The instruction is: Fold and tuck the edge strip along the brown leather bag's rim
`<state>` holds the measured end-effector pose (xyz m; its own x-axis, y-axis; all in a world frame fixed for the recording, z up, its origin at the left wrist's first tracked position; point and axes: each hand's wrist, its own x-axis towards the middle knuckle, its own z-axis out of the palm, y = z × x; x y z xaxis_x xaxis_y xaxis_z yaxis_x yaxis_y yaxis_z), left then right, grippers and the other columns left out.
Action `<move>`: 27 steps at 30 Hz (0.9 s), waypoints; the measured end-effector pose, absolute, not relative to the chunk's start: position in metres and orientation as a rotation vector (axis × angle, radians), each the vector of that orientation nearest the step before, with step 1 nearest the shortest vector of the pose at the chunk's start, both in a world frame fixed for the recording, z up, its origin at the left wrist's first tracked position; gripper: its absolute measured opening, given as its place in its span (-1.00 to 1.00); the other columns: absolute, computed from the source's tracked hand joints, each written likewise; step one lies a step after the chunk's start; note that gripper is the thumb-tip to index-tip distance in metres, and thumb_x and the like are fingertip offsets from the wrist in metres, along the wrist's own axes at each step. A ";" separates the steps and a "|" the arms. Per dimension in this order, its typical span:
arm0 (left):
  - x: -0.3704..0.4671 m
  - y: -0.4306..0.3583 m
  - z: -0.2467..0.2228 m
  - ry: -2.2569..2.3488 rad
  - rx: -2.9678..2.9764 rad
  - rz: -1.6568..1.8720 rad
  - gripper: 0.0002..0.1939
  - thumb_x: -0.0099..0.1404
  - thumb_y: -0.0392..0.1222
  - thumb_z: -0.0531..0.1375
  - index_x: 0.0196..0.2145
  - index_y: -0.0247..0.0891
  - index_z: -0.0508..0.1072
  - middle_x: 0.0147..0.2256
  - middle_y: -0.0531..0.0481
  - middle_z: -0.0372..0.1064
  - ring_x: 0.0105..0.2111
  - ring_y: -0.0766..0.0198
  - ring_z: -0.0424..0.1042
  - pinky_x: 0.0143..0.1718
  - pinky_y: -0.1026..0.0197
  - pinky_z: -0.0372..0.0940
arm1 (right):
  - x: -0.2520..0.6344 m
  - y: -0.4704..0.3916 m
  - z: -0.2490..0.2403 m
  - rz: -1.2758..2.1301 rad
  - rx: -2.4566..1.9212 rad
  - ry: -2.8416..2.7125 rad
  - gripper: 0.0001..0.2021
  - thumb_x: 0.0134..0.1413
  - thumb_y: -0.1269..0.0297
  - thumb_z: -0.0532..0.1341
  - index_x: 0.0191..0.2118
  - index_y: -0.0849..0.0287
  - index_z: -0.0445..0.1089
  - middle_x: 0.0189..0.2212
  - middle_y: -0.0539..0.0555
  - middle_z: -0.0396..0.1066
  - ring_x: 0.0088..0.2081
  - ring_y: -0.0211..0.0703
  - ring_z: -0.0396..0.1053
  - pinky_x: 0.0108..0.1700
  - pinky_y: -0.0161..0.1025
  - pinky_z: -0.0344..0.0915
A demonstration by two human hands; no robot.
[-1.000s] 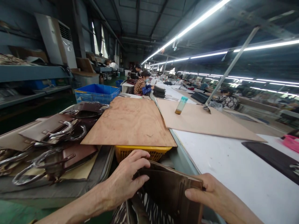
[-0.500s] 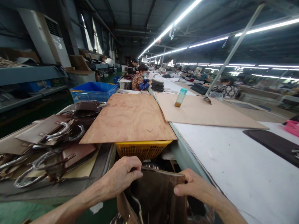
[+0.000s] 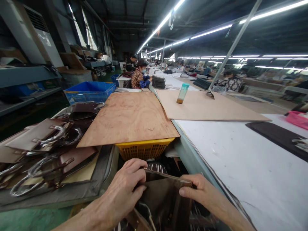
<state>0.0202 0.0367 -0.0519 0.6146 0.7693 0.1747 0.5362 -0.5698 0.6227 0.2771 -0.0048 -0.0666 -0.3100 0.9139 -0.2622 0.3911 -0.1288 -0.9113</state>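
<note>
Just nearer than the flat, orange-tan plywood board (image 3: 130,117), a dark brown, leather-like bag (image 3: 161,192) is held up by its rim between two bare hands. The left hand (image 3: 126,184) has its grip curled around the left end of that rim, while the right hand (image 3: 201,189) has its grip closed on the right end, thumb on the near side. The bag's lower part runs out of view.

Directly under the board's near edge sits a yellow, slatted plastic basket (image 3: 144,149). Left of the board lies a heap of brown and taupe handbags (image 3: 33,134), their curved handles wrapped in clear plastic, on a desk covered in dark grey cloth (image 3: 102,178). Beyond the board's far left corner stands a blue, rectangular plastic crate (image 3: 89,97).

To the right of the board runs a long white desk (image 3: 216,150). It carries a flat beige sheet (image 3: 199,107) just beside the board, a clear bottle with a turquoise lid (image 3: 183,93) on that sheet, and, well apart from the board, a dark brown flat panel (image 3: 271,134). Past the board's far edge, a person in a patterned top (image 3: 138,78) sits near a stack of dark flat pieces (image 3: 158,82).
</note>
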 end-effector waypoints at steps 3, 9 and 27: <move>0.021 0.030 -0.055 0.844 2.407 0.713 -0.82 0.07 -0.51 0.05 -0.53 -0.26 0.23 -0.20 0.01 0.29 -0.13 0.24 0.23 -0.12 0.26 0.15 | 0.279 -0.006 -0.074 1.426 -1.450 -1.665 -0.76 0.02 0.15 0.18 -0.47 0.23 0.33 -0.59 -0.10 0.09 -0.50 -0.28 0.04 -0.47 -0.35 -0.04; 0.023 0.026 -0.053 0.940 2.339 0.484 -0.85 0.23 -0.31 0.08 -0.50 -0.29 0.30 -0.40 0.04 0.32 -0.40 0.34 0.31 -0.39 0.36 0.16 | 0.277 -0.009 -0.076 1.372 -1.493 -1.649 -0.80 0.04 0.19 0.17 -0.46 0.23 0.34 -0.58 -0.10 0.11 -0.48 -0.27 0.07 -0.45 -0.35 -0.01; 0.026 0.038 -0.052 1.416 2.113 0.225 -0.80 0.14 -0.17 0.10 -0.55 -0.23 0.47 -0.53 0.09 0.39 -0.49 0.32 0.32 -0.47 0.35 0.08 | 0.235 -0.040 -0.061 0.684 -1.630 -1.918 -0.74 0.14 0.17 0.04 -0.37 0.08 0.45 -0.45 0.04 0.44 -0.39 -0.13 0.39 -0.29 -0.35 0.31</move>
<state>0.0257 0.0382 -0.0516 0.4222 0.8897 -0.1737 0.7920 -0.2689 0.5482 0.2351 -0.0404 -0.0614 -0.1339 0.9886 0.0690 0.7219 0.1450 -0.6766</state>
